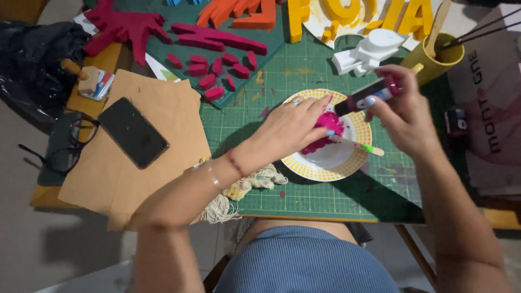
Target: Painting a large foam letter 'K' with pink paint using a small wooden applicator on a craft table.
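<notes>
Surface (304, 195) with green cutting mat takes up most of view. Brown paper sheets (157, 146) lie on its left part, black phone (133, 132) on top of them, glasses (65, 146) just beside the left edge. Top of mat: magenta foam shapes (179, 35) already coloured, small magenta pieces (222, 73) in a cluster below them, orange shapes (239, 12) and yellow letters (353, 16) further right. White foam piece (369, 51) sits unpainted near the yellow cup (434, 62) holding sticks.

Plate (347, 163), white with yellow dotted rim, sits mid-mat. Magenta paint puddle (325, 133) already in it, covering only part of the plate; rest of the plate bare white. Rag (244, 190) of pale threads lies near the plate's left, under the left forearm.

Left hand (293, 127) reaches over the plate, fingers narrow, closed on a pale stick (358, 145) whose tip lies in the paint. Right hand (404, 111) above the plate's right rim, fingers wrapped round a small paint bottle (363, 97), dark cap end tilted down toward the paint.

Judgement on progress: magenta, orange, yellow pieces look finished; paint is being dispensed or mixed in the plate now; at least the white piece is left uncoloured. Cannot tell whether paint is flowing from the bottle.
</notes>
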